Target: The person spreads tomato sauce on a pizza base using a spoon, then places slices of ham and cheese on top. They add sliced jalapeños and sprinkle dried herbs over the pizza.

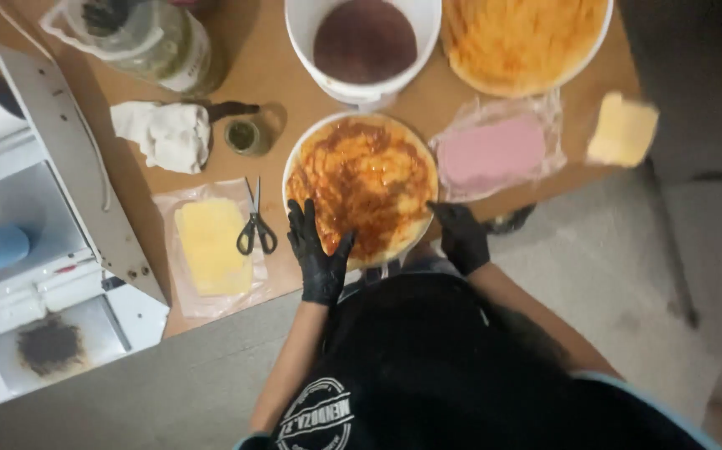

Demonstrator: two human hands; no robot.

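A round pizza base (361,187), smeared with red sauce, lies on the brown table (286,83) just before the person. The left hand (317,250), black-gloved, rests spread on it; the right hand (461,235) touches its rim, grip loosely open. One pair of scissors (255,225), two cheese blocks (211,246).

pizza (362,185) mid-table | scissors (255,225) left | sliced meat (491,154) right | bucket (363,46) behind, probably sauce inside

Round pizza base (361,179), flat on a white plate (294,167) near the table edge, smeared with red sauce.
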